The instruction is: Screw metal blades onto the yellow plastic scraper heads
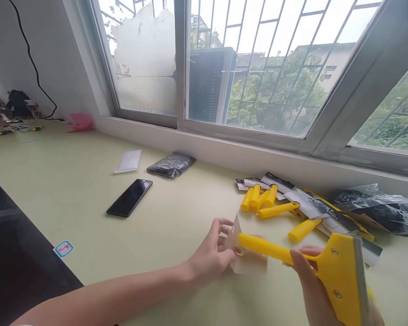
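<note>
My right hand (313,280) grips a yellow scraper (342,276) by its handle, near the wide head with two screws and a grey blade edge. The handle's far end points left, towards my left hand (216,251). There my fingers are closed around a folded cardboard sleeve (251,263), tan on the side I see and blurred by motion. The handle's tip is at the sleeve's opening; whether it sits inside or just in front of it I cannot tell. More yellow scrapers (279,209) in black-and-white card sleeves (308,203) lie piled beyond my hands.
A black phone (129,198) lies on the pale green table (177,217). Behind it are a dark plastic-wrapped packet (172,164) and a white card (129,161). Crumpled clear plastic with dark contents (377,208) lies at right, below the window. A small label (64,248) marks the table's left edge.
</note>
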`<state>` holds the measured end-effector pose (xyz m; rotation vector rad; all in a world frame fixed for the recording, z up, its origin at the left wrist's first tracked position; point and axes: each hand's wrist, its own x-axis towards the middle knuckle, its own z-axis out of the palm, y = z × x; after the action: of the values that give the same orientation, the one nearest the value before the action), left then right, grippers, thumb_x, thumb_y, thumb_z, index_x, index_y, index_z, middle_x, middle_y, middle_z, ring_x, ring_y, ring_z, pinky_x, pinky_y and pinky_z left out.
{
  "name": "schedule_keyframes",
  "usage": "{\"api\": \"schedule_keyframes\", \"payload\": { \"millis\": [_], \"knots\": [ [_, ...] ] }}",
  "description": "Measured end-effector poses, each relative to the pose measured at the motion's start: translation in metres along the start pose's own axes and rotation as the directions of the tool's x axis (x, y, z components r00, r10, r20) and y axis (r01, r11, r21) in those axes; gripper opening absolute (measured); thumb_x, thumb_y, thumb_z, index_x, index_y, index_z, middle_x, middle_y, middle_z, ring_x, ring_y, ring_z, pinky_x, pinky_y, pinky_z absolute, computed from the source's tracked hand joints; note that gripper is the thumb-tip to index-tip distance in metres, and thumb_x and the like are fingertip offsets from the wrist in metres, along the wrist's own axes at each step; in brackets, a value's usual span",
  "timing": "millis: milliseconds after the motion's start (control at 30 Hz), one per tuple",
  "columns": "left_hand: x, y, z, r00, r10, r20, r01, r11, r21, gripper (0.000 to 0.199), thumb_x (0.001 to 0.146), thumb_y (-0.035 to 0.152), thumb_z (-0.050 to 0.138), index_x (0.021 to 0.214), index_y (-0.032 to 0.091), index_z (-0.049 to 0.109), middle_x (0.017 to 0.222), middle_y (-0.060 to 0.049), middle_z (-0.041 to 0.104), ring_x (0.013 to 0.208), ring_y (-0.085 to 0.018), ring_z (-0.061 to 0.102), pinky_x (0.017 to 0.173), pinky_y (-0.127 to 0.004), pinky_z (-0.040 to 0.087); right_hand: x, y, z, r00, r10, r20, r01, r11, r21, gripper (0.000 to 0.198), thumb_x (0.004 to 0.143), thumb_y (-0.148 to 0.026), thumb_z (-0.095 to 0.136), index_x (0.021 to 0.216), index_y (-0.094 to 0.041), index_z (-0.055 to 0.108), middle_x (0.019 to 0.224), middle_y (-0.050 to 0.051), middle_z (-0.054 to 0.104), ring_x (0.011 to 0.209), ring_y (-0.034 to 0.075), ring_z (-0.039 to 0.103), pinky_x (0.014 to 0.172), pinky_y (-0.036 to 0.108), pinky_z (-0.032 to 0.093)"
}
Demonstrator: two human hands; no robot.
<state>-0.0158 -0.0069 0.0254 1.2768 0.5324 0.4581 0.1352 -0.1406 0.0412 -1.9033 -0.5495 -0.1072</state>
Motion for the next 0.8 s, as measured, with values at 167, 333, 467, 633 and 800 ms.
{"api": "schedule_keyframes", "payload": {
  "millis": [167,333,467,633,800],
  "knots": [
    [0.0,0.002,0.008,0.998,0.054,0.029,-0.047,0.981,-0.188,0.03,0.093,0.042,0.058,0.113,0.02,0.055,0.124,-0.012,0.052,0.12,-0.027,0.055,0.087,-0.042,0.059,0.001,-0.01,0.002,0.996,0.039,0.075,-0.05,0.987,0.151,0.052,0.07,-0.067,0.075,0.097,-0.023,0.066,0.092,0.003,0.069,0.081,0.026,0.069,0.086,0.044,0.056],
    [0.004,-0.001,0.009,0.996,0.074,-0.049,-0.083,0.967,-0.239,0.038,0.086,0.045,0.071,0.105,0.016,0.055,0.113,-0.012,0.061,0.108,-0.025,0.063,0.091,-0.046,0.059,0.009,-0.002,0.005,0.978,0.174,0.111,-0.201,0.924,0.325,0.054,0.062,-0.058,0.085,0.097,-0.021,0.066,0.098,0.002,0.07,0.07,0.024,0.074,0.073,0.032,0.064],
    [0.009,-0.008,0.004,0.988,-0.011,-0.155,-0.02,0.981,-0.195,0.056,0.073,0.05,0.082,0.108,0.018,0.052,0.116,-0.012,0.059,0.109,-0.027,0.063,0.085,-0.042,0.06,0.013,0.011,0.01,0.974,0.185,0.128,-0.223,0.876,0.428,0.054,0.062,-0.051,0.087,0.101,-0.019,0.066,0.111,0.004,0.068,0.076,0.023,0.074,0.073,0.028,0.064],
    [0.013,-0.014,-0.003,0.984,-0.087,-0.154,0.07,0.992,-0.109,0.061,0.071,0.054,0.082,0.113,0.016,0.056,0.116,-0.014,0.063,0.104,-0.026,0.065,0.081,-0.037,0.055,0.015,0.013,0.016,0.949,0.191,0.252,-0.302,0.783,0.544,0.054,0.061,-0.047,0.089,0.101,-0.019,0.066,0.11,0.004,0.065,0.086,0.027,0.07,0.073,0.046,0.066],
    [0.012,-0.013,0.0,0.981,-0.081,-0.176,0.044,0.978,-0.204,0.054,0.078,0.054,0.076,0.112,0.016,0.058,0.113,-0.013,0.067,0.096,-0.022,0.066,0.079,-0.033,0.053,0.006,0.009,0.022,0.915,0.219,0.338,-0.385,0.724,0.573,0.051,0.064,-0.043,0.088,0.103,-0.019,0.064,0.109,0.001,0.063,0.079,0.021,0.07,0.08,0.046,0.066]
  ]
}}
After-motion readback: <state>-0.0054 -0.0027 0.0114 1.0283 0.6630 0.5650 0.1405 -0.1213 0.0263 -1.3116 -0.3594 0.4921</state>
